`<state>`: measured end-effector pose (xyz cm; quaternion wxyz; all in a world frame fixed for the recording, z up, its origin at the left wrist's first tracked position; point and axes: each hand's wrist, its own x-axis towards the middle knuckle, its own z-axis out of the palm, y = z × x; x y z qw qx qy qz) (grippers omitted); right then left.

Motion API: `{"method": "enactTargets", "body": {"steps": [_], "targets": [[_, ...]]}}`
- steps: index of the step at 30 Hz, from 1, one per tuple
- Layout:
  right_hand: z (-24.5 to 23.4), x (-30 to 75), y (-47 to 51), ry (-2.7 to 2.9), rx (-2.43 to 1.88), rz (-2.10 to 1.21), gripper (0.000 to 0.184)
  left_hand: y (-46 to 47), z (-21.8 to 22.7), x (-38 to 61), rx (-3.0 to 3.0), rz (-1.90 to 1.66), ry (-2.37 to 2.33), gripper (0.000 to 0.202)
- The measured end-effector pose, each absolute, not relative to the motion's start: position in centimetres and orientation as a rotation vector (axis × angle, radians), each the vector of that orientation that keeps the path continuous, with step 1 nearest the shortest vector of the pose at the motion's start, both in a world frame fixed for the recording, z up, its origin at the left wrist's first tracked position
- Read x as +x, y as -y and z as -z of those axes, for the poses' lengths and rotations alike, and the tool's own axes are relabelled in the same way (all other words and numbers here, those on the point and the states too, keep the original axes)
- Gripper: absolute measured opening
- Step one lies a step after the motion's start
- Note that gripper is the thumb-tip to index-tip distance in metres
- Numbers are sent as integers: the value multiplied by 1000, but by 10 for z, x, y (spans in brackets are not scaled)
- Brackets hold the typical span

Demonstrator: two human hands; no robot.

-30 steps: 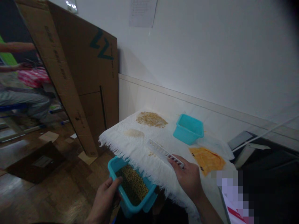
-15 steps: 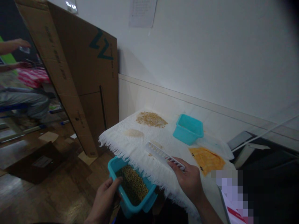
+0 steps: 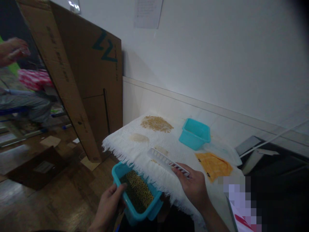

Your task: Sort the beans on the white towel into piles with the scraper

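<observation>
My left hand (image 3: 109,203) is closed on the left rim of a turquoise plastic bin (image 3: 131,215), just below the table's fringed front edge. Inside the bin lie yellow beans (image 3: 140,187), like soybeans, beside a dark green mass in shadow. My right hand (image 3: 194,185) grips one end of a white slotted plastic strip (image 3: 166,161), long and narrow. The strip is held low over the white cloth (image 3: 125,146), its far end pointing left. A few yellow beans (image 3: 154,160) lie on the cloth by the strip, and a pale grainy patch (image 3: 161,150) is just behind it.
Farther back are a heap of yellow beans (image 3: 156,123), a pale grain patch (image 3: 139,138) and a second turquoise bin (image 3: 195,133). An orange cloth (image 3: 214,165) lies at the right. A tall cardboard box (image 3: 91,71) stands left; beyond it a person's hand (image 3: 15,51) shows.
The white slotted strip and my right hand have shifted slightly left over the cloth. My left hand and the bin stay almost still. At far left, the other person's hand has moved.
</observation>
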<state>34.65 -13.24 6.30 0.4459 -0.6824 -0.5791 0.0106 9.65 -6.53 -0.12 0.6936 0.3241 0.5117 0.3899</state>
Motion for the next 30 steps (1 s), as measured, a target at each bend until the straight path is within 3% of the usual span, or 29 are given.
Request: {"method": "enactTargets", "body": {"steps": [30], "targets": [[-65,344,128,1453,-1677,-62,27,66,1,96,743,-851,-1136,32]]}}
